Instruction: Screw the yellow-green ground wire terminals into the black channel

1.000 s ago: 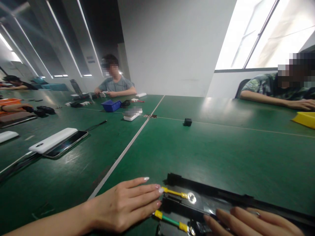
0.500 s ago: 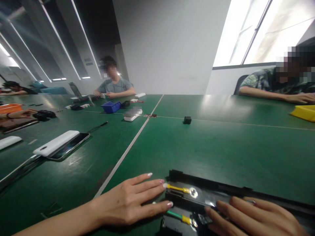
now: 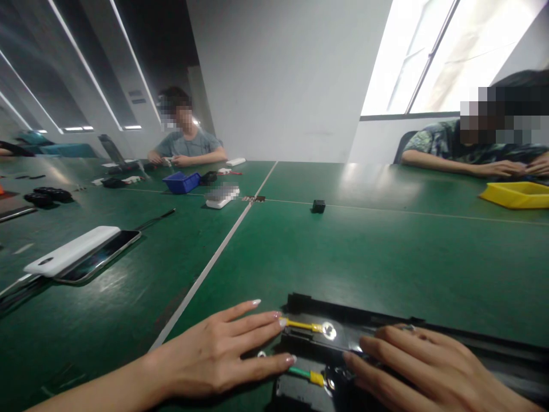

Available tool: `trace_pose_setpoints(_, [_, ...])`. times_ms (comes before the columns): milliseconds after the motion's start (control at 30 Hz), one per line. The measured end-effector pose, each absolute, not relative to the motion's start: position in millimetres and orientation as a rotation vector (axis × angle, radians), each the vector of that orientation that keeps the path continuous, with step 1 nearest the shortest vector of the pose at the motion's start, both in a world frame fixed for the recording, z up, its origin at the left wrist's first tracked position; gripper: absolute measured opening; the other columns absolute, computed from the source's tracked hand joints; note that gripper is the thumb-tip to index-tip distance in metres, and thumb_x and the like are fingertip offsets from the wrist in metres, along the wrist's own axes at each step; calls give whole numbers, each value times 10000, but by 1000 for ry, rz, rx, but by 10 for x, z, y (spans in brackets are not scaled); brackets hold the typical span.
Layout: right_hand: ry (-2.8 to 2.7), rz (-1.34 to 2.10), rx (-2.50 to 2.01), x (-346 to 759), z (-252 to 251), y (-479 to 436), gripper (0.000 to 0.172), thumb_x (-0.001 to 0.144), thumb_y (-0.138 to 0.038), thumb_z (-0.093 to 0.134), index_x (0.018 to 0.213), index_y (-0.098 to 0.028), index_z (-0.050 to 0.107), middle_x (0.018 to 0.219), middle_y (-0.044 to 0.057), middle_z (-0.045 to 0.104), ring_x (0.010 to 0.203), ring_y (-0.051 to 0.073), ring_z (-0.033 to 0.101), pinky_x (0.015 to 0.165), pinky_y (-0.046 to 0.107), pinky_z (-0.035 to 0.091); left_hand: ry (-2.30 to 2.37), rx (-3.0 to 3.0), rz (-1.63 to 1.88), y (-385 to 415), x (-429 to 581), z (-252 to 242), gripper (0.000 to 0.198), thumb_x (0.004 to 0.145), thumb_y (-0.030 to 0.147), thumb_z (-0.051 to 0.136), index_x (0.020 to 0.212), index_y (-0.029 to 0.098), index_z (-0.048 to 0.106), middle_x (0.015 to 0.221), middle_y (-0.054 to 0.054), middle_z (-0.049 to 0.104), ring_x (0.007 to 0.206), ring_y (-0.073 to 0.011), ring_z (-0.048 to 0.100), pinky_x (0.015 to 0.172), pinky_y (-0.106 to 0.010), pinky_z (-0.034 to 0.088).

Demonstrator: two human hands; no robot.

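A long black plastic housing (image 3: 355, 312) lies on the green table at the lower right, with black channel-like walls. Inside it is a yellow wire (image 3: 302, 325) with a ring terminal (image 3: 329, 331). Nearer me, a green wire (image 3: 299, 372) with a yellow sleeve ends in another ring terminal (image 3: 330, 384). My left hand (image 3: 218, 346) is stretched out flat, fingertips touching the housing's left end by the two wires. Over the housing's middle rests my right hand (image 3: 429, 366), its fingers extended and slightly bent; what lies beneath them is hidden.
A white power bank (image 3: 72, 250) and a phone (image 3: 100, 257) lie at the left with cables. Farther off are a blue bin (image 3: 182, 182), a small black block (image 3: 318, 206) and a yellow bin (image 3: 514, 195). Two people sit across the table.
The view has turned slightly right, so table items sit farther left. My right hand has shifted slightly left along the housing. My left hand keeps its place by the wires.
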State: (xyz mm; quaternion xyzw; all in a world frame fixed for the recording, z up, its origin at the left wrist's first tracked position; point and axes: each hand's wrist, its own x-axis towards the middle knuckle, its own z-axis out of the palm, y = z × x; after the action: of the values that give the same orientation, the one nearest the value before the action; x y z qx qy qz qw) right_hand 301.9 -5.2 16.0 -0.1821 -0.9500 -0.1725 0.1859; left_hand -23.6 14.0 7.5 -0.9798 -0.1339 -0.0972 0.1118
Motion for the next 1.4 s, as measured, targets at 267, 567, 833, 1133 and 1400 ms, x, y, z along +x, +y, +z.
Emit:
trace_pose_setpoints(267, [-2597,95,-756,2928,242,-36,183,966,-226,497,957,-210,678,805,26,653,644,140,536,541,256,360,-395,-2897,-271,144,-262,29,456,1054,135,183,1399,253,458,1352,-106,559,1311,-242,451,1035,-444,421])
trace_pose_setpoints(567, [-2590,365,-844,2933,278,-11,139,924,-239,566,967,-214,695,853,25,659,727,135,565,599,245,381,-414,-2922,-238,154,-291,9,471,1042,103,190,1415,263,429,1395,-116,510,1329,-237,422,1047,-445,408])
trace_pose_setpoints(833, [-2591,209,-782,2926,239,-11,149,944,-236,539,945,-209,685,825,24,660,675,134,546,572,251,359,-411,-2946,-252,168,-305,-3,459,1041,98,217,1420,260,420,1388,-102,522,1332,-239,420,1067,-451,387])
trace_pose_setpoints(1133, [-2605,-57,-722,2944,227,-49,176,963,-237,505,995,-217,677,817,33,646,628,132,529,525,243,348,-331,-2962,-483,154,-305,-18,426,1055,132,229,1271,190,591,1245,-80,650,1240,-185,535,1082,-378,403])
trace_pose_setpoints(1400, [-2666,-142,-648,2951,350,-37,360,1017,-164,329,984,-182,687,774,53,664,618,131,569,540,237,432,-257,-3026,-498,165,-332,59,398,1031,100,278,1220,162,623,1153,-51,706,1165,-144,598,1096,-295,392])
